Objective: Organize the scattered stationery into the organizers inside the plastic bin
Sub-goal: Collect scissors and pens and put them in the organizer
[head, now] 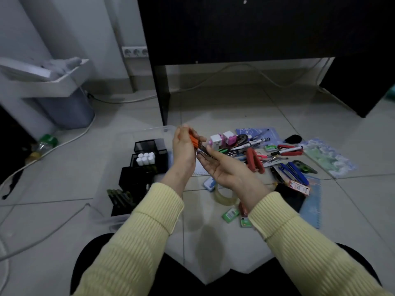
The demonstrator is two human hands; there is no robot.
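Centre frame, the left hand (183,147) is raised with its fingers curled round a small bundle of orange-barrelled pens (193,140), whose dark tips point down and to the right. The right hand (225,170) lies palm up just beside it, fingers nearly straight and spread. Its fingertips reach those dark tips, though I cannot tell if they pinch them. Both wrists come out of ribbed pale-yellow knit sleeves (155,221).

Left of the hands sits the clear plastic bin (162,129), holding black box-shaped organizers (149,144); one compartment shows a cluster of round white caps (145,159). Right of the hands, the scattered stationery (277,153) lies heaped on glossy pale floor tiles (213,116). Below that heap are a roll of clear tape (224,197) and a blue spiral-bound notebook (311,210).
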